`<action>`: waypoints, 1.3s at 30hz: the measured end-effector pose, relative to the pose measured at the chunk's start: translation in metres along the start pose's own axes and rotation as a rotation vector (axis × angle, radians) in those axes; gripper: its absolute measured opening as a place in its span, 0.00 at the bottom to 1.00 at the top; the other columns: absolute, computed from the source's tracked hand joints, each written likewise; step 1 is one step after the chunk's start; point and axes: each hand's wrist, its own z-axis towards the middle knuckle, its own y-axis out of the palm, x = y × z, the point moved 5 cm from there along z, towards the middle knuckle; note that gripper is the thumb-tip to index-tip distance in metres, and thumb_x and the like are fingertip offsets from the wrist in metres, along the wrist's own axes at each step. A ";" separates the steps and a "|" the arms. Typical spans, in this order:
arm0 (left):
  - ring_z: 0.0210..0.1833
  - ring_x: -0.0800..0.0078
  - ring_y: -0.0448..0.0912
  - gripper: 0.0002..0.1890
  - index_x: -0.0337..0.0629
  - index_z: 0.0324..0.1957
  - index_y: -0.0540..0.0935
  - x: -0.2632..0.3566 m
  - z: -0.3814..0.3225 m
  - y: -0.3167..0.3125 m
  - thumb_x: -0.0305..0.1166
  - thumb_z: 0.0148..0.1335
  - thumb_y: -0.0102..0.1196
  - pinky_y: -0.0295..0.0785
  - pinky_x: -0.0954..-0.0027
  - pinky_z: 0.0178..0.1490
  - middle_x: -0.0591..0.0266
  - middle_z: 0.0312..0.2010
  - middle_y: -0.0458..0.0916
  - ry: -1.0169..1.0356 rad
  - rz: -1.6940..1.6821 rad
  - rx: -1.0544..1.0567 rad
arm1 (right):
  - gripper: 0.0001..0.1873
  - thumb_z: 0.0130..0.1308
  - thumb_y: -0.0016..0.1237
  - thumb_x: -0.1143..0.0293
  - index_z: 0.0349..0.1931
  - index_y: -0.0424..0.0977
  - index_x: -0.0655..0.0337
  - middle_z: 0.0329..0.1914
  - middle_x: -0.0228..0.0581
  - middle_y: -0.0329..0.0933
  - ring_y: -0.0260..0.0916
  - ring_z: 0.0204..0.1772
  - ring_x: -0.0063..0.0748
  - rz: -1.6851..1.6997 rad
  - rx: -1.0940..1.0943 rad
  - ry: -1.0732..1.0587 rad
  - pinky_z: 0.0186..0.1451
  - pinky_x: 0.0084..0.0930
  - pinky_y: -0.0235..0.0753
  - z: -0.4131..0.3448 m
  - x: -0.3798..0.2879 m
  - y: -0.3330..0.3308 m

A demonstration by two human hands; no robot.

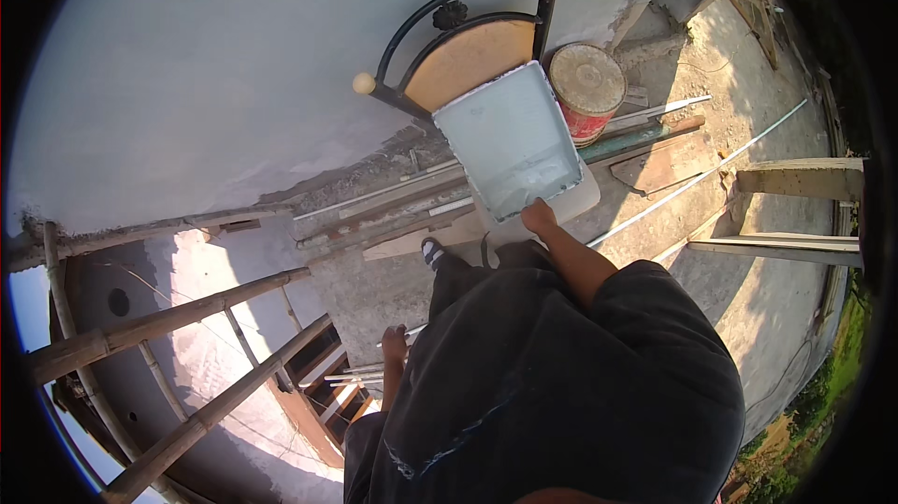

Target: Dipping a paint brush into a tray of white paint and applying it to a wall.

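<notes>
A shallow tray (501,132) with pale blue-grey paint in it rests tilted on the seat of a black metal chair (471,59) with a tan back panel. My right hand (539,216) is curled at the tray's near rim; whether it grips the rim or something dipped in the paint cannot be told. Low at my other side, my left hand (395,343) is closed around a thin white rod (417,329), most of which is hidden behind my dark shirt.
A lidded red and white bucket (588,90) stands right of the chair. Planks and pipes (631,139) lie along the wall's foot, with a long pale pipe (691,181) across the concrete floor. Bamboo poles (231,399) form a ladder-like frame at lower left. A pale plastered wall (231,69) rises beyond.
</notes>
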 end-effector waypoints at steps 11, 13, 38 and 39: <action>0.40 0.59 0.81 0.12 0.35 0.34 0.74 -0.001 0.007 -0.002 0.36 0.58 0.54 0.78 0.58 0.28 0.49 0.32 0.76 0.097 0.101 -0.022 | 0.23 0.54 0.41 0.64 0.48 0.71 0.69 0.51 0.64 0.73 0.70 0.56 0.59 0.107 0.235 0.141 0.59 0.43 0.68 0.018 0.041 -0.069; 0.41 0.60 0.81 0.13 0.34 0.35 0.73 0.001 0.006 0.001 0.36 0.58 0.54 0.77 0.58 0.27 0.50 0.32 0.77 0.353 0.682 -0.033 | 0.22 0.54 0.41 0.64 0.47 0.72 0.68 0.50 0.64 0.73 0.70 0.56 0.59 0.093 0.273 0.131 0.59 0.44 0.68 0.015 0.038 -0.092; 0.36 0.61 0.81 0.15 0.32 0.31 0.72 0.010 0.001 -0.008 0.38 0.58 0.54 0.76 0.61 0.24 0.50 0.26 0.75 -0.001 -0.003 0.035 | 0.26 0.55 0.41 0.64 0.53 0.67 0.69 0.54 0.63 0.70 0.67 0.58 0.60 0.172 0.230 0.116 0.60 0.44 0.66 0.030 0.043 -0.078; 0.36 0.62 0.81 0.14 0.33 0.31 0.72 0.006 0.004 -0.009 0.37 0.58 0.54 0.75 0.61 0.25 0.51 0.27 0.76 -0.011 0.030 0.013 | 0.26 0.55 0.41 0.63 0.53 0.67 0.69 0.54 0.63 0.70 0.67 0.58 0.61 0.177 0.220 0.134 0.60 0.44 0.66 0.031 0.042 -0.077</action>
